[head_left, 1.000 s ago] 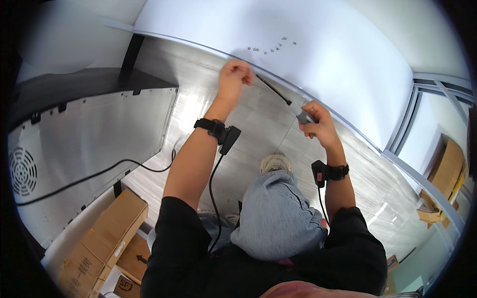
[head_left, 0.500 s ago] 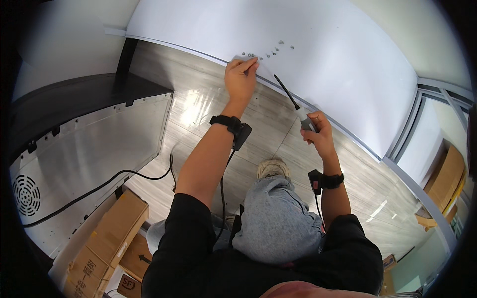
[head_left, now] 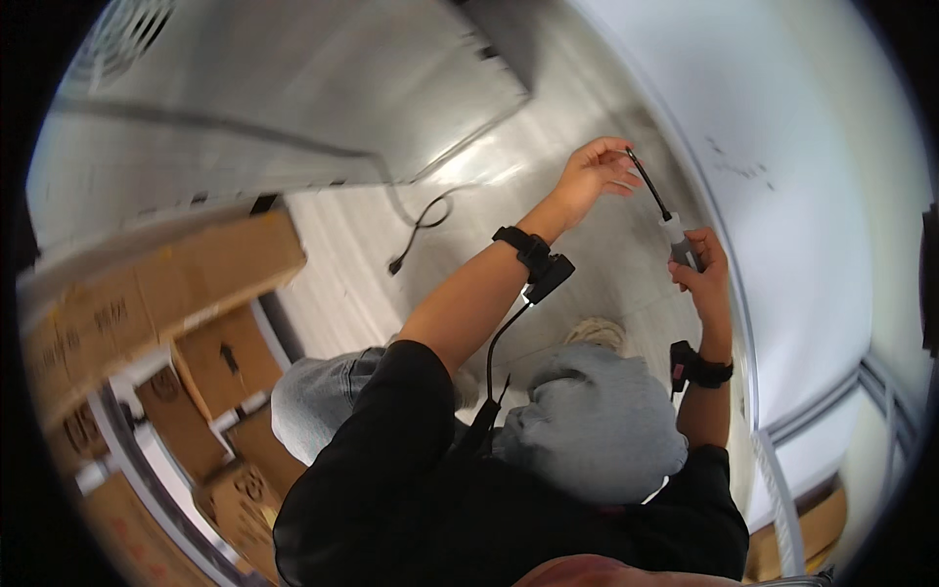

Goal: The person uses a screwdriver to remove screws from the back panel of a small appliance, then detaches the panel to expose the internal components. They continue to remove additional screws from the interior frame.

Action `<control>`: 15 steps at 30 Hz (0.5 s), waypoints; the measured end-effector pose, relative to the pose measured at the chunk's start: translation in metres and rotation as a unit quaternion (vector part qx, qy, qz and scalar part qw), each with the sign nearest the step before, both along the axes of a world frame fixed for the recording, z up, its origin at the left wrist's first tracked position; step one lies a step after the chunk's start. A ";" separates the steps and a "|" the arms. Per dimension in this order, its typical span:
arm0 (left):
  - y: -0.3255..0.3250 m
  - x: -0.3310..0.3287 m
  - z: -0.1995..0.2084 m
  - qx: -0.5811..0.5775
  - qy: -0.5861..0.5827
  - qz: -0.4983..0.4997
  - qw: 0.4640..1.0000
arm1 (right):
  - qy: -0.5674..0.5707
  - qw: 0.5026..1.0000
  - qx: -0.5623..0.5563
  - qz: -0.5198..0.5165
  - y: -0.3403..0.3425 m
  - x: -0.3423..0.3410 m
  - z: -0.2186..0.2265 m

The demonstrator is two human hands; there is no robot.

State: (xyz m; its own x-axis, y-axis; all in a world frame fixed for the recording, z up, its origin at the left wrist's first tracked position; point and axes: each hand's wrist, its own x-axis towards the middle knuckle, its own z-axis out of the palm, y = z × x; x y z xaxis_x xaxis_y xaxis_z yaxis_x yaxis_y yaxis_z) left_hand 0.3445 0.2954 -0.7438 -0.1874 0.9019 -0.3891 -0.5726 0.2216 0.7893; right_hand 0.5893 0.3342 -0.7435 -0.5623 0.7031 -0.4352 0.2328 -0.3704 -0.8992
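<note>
A screwdriver [head_left: 650, 184] with a black shaft and grey handle points up and away from me. Its handle is wrapped by the fingers of my right hand [head_left: 708, 272]. At its tip, the thumb and a fingertip of my left hand [head_left: 590, 179] come together, while the other fingers of that hand are loosely spread. Anything pinched there is too small to make out. Several small screws [head_left: 738, 166], smeared by motion, lie on the white tabletop [head_left: 802, 225] to the right of both hands. Both wrists wear black straps with small devices.
At the upper left stands a large metal-sided cabinet [head_left: 362, 88]. A black cable with a plug [head_left: 421, 225] lies on the floor. Cardboard boxes [head_left: 186, 284] are stacked at the left. A metal frame [head_left: 812, 403] meets the tabletop at the lower right.
The view has turned left. My left hand has left the screws on the tabletop and come to the screwdriver's tip. My right hand still grips the handle.
</note>
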 end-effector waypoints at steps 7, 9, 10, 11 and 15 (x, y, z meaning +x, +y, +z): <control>-0.154 -0.113 0.026 0.008 -0.039 0.095 0.995 | 0.058 0.950 0.098 0.291 -0.025 -0.151 0.018; -0.189 -0.129 0.034 -0.012 -0.023 0.110 0.994 | 0.045 0.923 0.096 0.369 -0.037 -0.176 0.030; -0.202 -0.134 0.038 -0.023 -0.017 0.117 0.993 | 0.051 0.914 0.079 0.394 -0.042 -0.185 0.036; -0.212 -0.137 0.042 -0.030 -0.025 0.128 0.991 | 0.055 0.905 0.063 0.417 -0.047 -0.193 0.042; -0.247 -0.165 0.062 -0.051 -0.030 0.171 0.983 | -0.003 0.874 0.019 0.485 -0.073 -0.235 0.079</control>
State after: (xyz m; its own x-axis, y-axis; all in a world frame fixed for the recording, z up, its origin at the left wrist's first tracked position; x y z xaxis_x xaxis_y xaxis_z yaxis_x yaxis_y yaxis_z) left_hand 0.1795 0.0485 -0.6816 -0.4468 0.7462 -0.4934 -0.6727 0.0833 0.7352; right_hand 0.3547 0.2608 -0.6644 -0.8994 -0.0900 -0.4277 0.4264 0.0338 -0.9039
